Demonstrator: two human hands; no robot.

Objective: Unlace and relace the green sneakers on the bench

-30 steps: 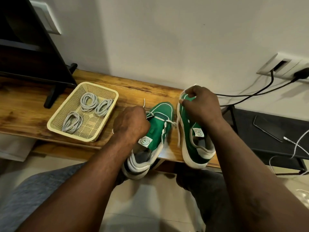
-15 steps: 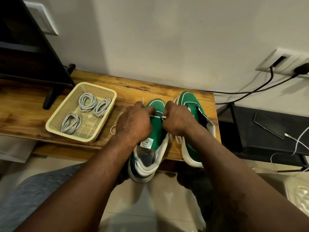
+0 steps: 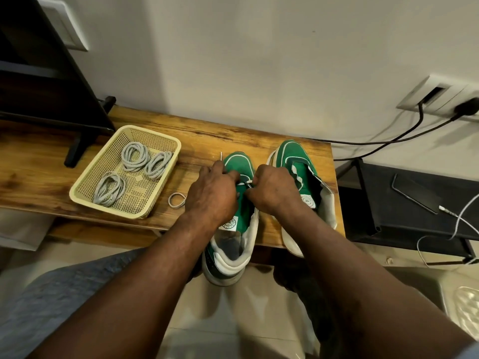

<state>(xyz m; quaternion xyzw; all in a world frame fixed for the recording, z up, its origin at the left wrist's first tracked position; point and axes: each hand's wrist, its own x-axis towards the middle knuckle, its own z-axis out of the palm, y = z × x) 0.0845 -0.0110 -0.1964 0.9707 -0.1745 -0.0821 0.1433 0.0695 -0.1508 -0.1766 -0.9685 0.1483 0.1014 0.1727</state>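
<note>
Two green sneakers with white soles stand side by side on the wooden bench [image 3: 259, 141], toes to the wall. Both my hands work over the left sneaker [image 3: 239, 164]. My left hand [image 3: 213, 193] and my right hand [image 3: 272, 190] each pinch the white lace [image 3: 247, 183] near the lowest eyelets. One lace tip sticks up beside my left hand, and a loop of lace [image 3: 177, 200] lies on the bench left of it. The right sneaker [image 3: 293, 154] stands untouched, its tongue loose and no lace visible on it.
A cream plastic basket [image 3: 166, 174] with three coiled grey laces sits at the bench's left. A black monitor stand [image 3: 77, 149] is behind it. Right of the bench stands a black shelf [image 3: 375, 203] with a phone and white cable. Black cords run to a wall socket [image 3: 440, 97].
My right hand let go of the right sneaker, which now stands flat on the bench, and moved left to join my left hand on the left sneaker's lace.
</note>
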